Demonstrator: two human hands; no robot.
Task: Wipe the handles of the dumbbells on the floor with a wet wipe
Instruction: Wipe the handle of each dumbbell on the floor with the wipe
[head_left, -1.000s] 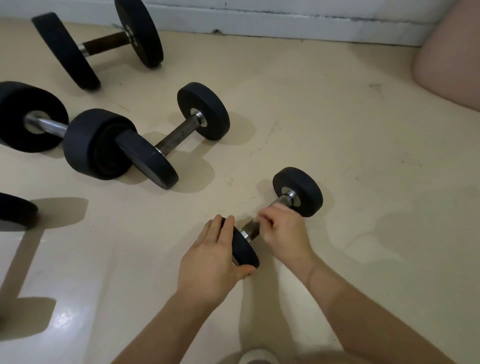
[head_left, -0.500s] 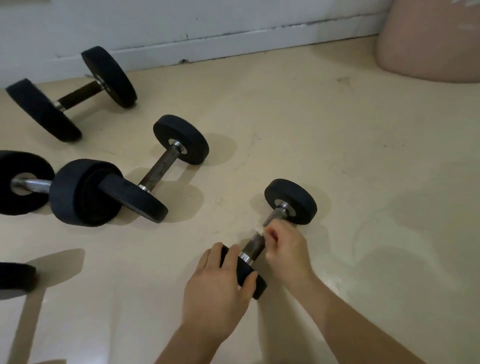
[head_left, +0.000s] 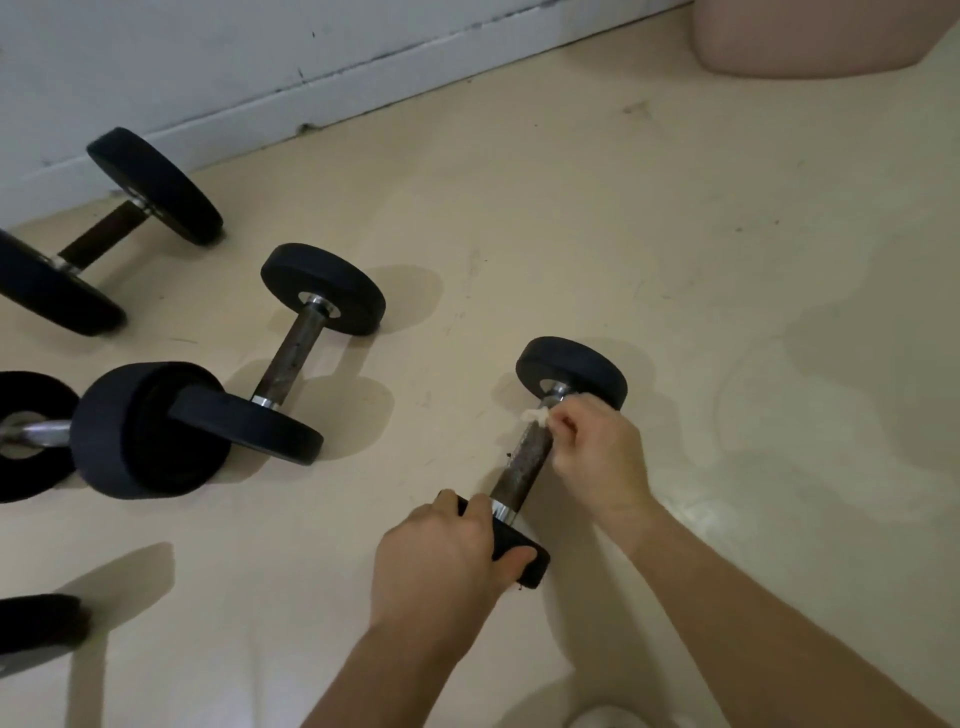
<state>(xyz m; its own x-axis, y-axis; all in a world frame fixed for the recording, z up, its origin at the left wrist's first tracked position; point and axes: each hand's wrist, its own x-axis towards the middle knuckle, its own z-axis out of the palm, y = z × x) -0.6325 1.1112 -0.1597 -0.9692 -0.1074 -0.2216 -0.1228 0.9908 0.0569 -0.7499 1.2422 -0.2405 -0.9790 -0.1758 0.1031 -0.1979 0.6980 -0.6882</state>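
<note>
Small black-ended dumbbell (head_left: 540, 457) lies mid-floor. Left hand (head_left: 447, 561) clamps its near weight. Right hand (head_left: 597, 457) pinches crumpled white wet wipe (head_left: 535, 415) at rusty handle's far end. Mid-wipe; next stroke probably needs firm pressure.

Left hand (head_left: 447, 556) curls downward in a grip, right hand (head_left: 597, 457) pinches with bent fingers (head_left: 563, 423), forearms bare

Smooth cream-coloured floor (head_left: 649, 249), a bit scuffed and glossy in spots, meets a white baseboard at the back. Sitting on it: a small black-plated dumbbell with a rusty brown handle (head_left: 524, 462), a bigger one like it (head_left: 291, 358) to its left, another (head_left: 104, 234) near the wall, and a chunky chrome-handled one (head_left: 140, 431) at the left edge.
</note>
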